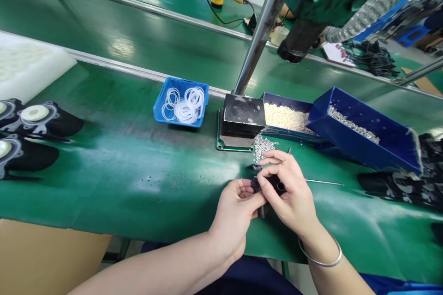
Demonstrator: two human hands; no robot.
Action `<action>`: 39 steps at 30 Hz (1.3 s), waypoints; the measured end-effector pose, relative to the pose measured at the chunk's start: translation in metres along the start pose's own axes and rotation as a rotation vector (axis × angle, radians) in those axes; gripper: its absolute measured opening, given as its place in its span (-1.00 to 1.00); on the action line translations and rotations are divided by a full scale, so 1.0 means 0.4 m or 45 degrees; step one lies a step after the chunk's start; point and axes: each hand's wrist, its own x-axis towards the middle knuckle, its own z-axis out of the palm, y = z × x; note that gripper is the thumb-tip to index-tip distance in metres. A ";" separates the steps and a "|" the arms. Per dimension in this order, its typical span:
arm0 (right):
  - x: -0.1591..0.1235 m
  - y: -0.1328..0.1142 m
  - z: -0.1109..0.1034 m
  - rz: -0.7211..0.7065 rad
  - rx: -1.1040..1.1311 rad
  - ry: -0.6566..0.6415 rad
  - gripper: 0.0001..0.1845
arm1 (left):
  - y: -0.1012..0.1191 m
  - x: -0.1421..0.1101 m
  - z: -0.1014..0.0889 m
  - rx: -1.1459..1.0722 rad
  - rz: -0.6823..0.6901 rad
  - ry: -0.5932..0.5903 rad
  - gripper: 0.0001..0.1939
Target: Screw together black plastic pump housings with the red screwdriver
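My left hand [235, 209] is closed round a black plastic part [262, 211] just above the front of the bench. A tubular end of that part points down below the fingers. Over the same part, my right hand [292, 189] is closed, thumb and forefinger tips together. Whatever sits between those tips is too small or too hidden to name. A round hole shows in the black plastic beside the right palm. Just beyond the fingers lies a heap of small metal nuts [265, 146]. A thin metal rod [325, 182] lies to the right, partly behind my right hand.
A blue bin [159, 108] holds white rings. Right of the press base [244, 113] stand a bin of beige bits [285, 117] and a tilted bin of screws [387, 147]. Black housings [65, 120] lie left, more at right. The press head [297, 41] hangs above.
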 end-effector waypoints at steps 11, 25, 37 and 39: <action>-0.001 0.003 -0.024 0.091 0.141 -0.175 -0.93 | -0.003 0.004 -0.002 -0.104 0.010 0.021 -0.61; 0.022 -0.020 -0.049 0.151 0.172 -0.421 -0.68 | -0.009 0.006 -0.003 -0.084 0.016 0.032 -0.64; -0.095 0.166 -0.237 0.192 -0.671 -0.374 -0.59 | 0.005 0.004 -0.024 0.052 -0.025 0.089 -0.63; -0.124 0.193 -0.210 0.111 -0.771 -0.447 -0.52 | 0.007 0.002 -0.024 0.073 -0.017 0.064 -0.67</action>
